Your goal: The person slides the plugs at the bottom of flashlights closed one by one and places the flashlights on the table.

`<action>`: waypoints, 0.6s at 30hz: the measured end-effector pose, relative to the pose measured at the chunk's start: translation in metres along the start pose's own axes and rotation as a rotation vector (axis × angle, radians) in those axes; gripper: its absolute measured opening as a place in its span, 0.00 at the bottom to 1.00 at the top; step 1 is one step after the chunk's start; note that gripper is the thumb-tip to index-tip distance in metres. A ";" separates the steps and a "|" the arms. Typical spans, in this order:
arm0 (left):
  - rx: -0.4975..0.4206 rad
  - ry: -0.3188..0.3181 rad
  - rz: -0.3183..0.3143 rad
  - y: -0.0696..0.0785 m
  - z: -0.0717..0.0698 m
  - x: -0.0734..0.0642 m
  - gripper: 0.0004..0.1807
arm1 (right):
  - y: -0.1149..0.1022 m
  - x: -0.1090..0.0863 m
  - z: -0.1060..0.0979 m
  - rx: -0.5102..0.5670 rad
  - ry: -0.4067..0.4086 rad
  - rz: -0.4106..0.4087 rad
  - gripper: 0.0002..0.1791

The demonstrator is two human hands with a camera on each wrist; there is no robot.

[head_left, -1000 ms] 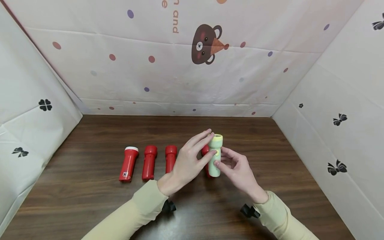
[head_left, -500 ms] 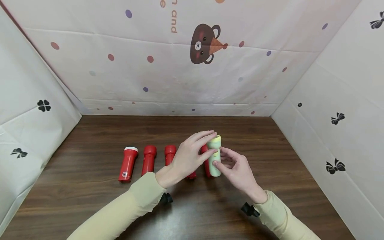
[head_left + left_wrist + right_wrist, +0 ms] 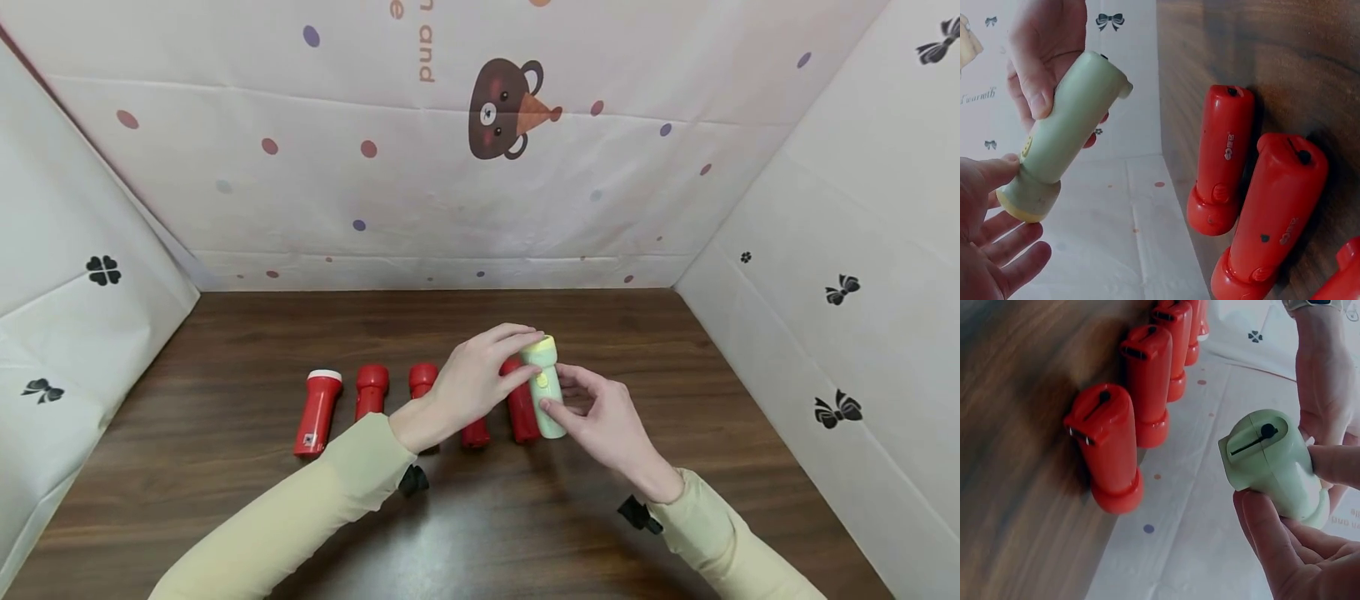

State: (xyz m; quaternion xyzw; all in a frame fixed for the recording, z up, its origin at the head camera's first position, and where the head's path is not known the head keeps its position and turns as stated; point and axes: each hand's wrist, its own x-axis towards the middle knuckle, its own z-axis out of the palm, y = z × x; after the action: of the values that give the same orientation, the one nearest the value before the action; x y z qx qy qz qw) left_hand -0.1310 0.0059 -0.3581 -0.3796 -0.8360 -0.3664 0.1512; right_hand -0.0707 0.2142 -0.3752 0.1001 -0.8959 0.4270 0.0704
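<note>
A pale green flashlight [image 3: 550,408] with a yellow rim and yellow switch is held up between both hands, slightly tilted. My right hand [image 3: 607,417] grips its body, with the thumb on the near side and the fingers behind. My left hand [image 3: 472,375] holds the head end. In the left wrist view, its thumb touches beside the switch of the green flashlight [image 3: 1072,119] and its fingers lie by the rim. The right wrist view shows the tail of the green flashlight [image 3: 1260,444], with a black cord or slot across it.
Several red flashlights lie in a row on the brown wooden table [image 3: 480,533]. The leftmost red flashlight [image 3: 318,412] has a white rim. Another red flashlight [image 3: 522,408] lies just left of the green one. My left arm partly covers the middle ones. Patterned white sheets [image 3: 420,192] enclose the table.
The green flashlight has tilted, its tail swinging right and showing more of the red flashlight beside it. My left hand stays at its head, its thumb shifted slightly up.
</note>
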 end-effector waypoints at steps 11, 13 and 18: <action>-0.053 -0.153 -0.084 -0.006 0.004 0.022 0.24 | 0.001 0.008 -0.019 -0.163 -0.057 0.009 0.22; -0.065 -0.181 -0.112 -0.006 0.006 0.026 0.24 | 0.001 0.011 -0.022 -0.175 -0.075 0.024 0.22; -0.086 -0.238 -0.153 -0.009 0.012 0.034 0.25 | 0.002 0.017 -0.027 -0.207 -0.113 0.080 0.23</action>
State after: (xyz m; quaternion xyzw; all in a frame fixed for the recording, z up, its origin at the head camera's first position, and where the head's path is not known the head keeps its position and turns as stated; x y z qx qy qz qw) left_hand -0.1602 0.0282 -0.3533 -0.3618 -0.8579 -0.3648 0.0064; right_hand -0.0864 0.2345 -0.3565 0.0807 -0.9410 0.3284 0.0125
